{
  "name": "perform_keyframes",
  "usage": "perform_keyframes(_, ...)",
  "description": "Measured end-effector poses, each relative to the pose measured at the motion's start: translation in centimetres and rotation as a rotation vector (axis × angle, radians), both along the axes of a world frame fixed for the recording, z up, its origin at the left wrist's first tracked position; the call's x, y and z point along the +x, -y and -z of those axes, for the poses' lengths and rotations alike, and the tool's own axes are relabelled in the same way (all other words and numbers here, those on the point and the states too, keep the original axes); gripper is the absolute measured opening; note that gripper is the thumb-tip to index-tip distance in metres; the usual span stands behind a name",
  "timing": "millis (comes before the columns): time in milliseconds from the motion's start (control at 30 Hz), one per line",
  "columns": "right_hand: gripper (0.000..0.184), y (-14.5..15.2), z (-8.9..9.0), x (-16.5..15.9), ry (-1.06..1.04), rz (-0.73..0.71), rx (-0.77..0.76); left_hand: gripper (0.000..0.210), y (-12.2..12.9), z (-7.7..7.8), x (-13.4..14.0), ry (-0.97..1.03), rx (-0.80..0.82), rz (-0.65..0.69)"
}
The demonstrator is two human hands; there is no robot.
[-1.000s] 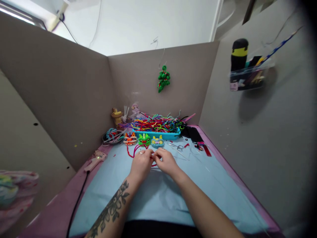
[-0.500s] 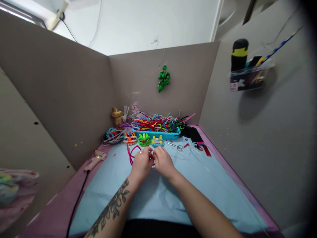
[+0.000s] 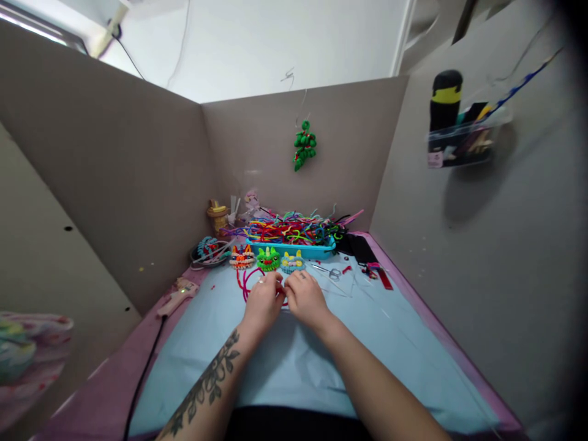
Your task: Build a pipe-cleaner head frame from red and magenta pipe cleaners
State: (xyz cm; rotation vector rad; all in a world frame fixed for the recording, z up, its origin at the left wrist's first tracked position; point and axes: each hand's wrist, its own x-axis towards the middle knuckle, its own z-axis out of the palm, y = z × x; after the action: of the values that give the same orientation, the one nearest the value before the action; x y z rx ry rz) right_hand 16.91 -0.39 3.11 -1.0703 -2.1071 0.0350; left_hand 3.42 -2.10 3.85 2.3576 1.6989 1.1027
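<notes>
Left to right, as I view it from my remote station. At the left of the frame, a pink glue gun (image 3: pixel 177 299) lies on the pink border of the table. Right of it, above, sits a dark dish (image 3: pixel 197 263) with a blue coil in it. Just left of centre, a red strand (image 3: pixel 244 288) forms loose loops on the pale blue sheet (image 3: pixel 206 367), below the orange figure (image 3: pixel 241 258). The strand passes behind the left hand (image 3: pixel 264 299) and reappears between the fingertips at mid-frame. There I see the left thumb and fingers pinched together on it; the right hand (image 3: pixel 304 298) meets them, its fingertips closed on the same short stretch, though the knuckles hide the exact contact. A little red shows just below the fingertips. Right of centre, beyond the right hand, lie scissors (image 3: pixel 334 274); farther right, a flat red piece (image 3: pixel 384 280).
</notes>
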Motion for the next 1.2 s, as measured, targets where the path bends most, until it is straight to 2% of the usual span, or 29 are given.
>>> perform_keyframes(233, 0.014, -0.2, 0.5, -0.4, 0.043, 0.03, -0.014, 0.027, -0.1, 0.0, 0.1, 0.028, -0.029, 0.009)
perform_keyframes(533, 0.009, -0.8, 0.5, 0.1, -0.209, -0.104, -0.072, 0.026, 0.0, -0.1, -0.6, 0.081, 0.007, 0.035)
perform_keyframes(767, 0.012, -0.6, 0.4, 0.0, -0.139, -0.084, -0.052, 0.026, 0.1, -0.2, -0.3, 0.03, -0.016, 0.013)
perform_keyframes(967, 0.011, -0.5, 0.3, -0.1, -0.134, -0.1, -0.046, 0.029, -0.1, 0.1, -0.8, 0.103, -0.064, 0.033)
perform_keyframes(1200, 0.016, -1.0, 0.9, -0.2, -0.154, -0.13, -0.102, 0.023, 0.1, -0.4, -0.5, -0.047, -0.016, 0.004)
